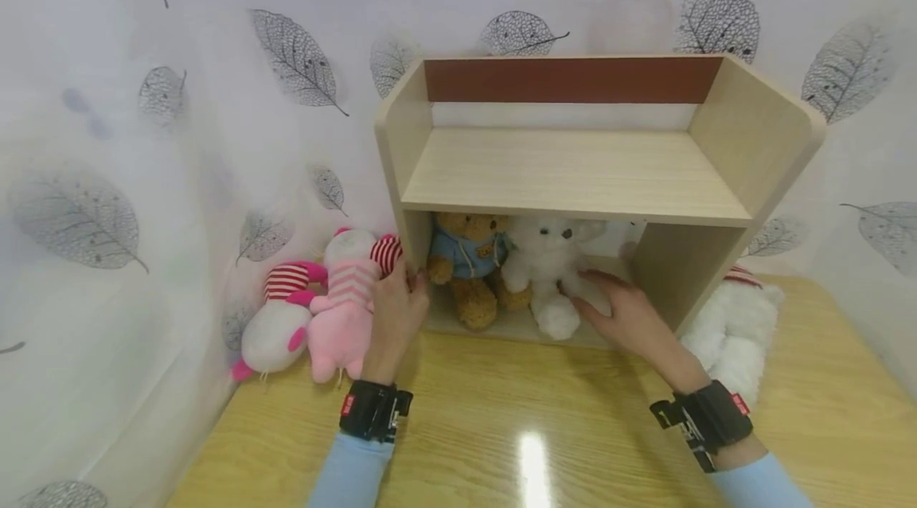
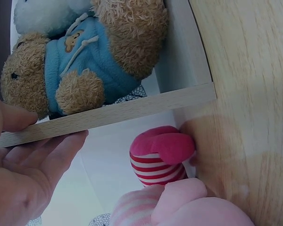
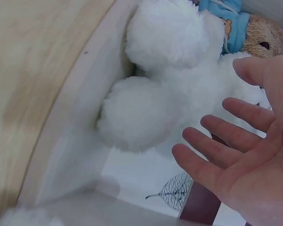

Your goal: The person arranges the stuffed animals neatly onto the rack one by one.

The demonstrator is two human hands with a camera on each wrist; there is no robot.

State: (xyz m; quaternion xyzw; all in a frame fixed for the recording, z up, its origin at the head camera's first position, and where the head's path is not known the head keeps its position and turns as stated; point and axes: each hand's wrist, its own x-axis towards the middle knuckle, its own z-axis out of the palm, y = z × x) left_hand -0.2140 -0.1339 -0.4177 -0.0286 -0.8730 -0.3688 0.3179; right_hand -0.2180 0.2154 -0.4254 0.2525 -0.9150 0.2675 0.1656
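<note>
A brown teddy bear [image 1: 473, 269] in a light blue hoodie sits in the lower compartment of a small wooden shelf [image 1: 573, 173]. Beside it, to the right, sits a fluffy white stuffed bear [image 1: 548, 265]. My left hand [image 1: 396, 315] holds the front edge of the shelf's left side panel [image 2: 132, 109], thumb inside and fingers outside. With fingers spread and nothing in its grasp, my right hand [image 1: 630, 317] is at the white bear's right side. The right wrist view shows the open palm and fingertips [image 3: 179, 150] close to the white fur.
Two pink and white plush toys [image 1: 344, 309] with striped parts lean together left of the shelf. Another white fluffy toy [image 1: 738, 333] lies right of the shelf on the wooden table [image 1: 466, 428]. Leaf-patterned cloth [image 1: 215, 134] hangs behind and at the sides.
</note>
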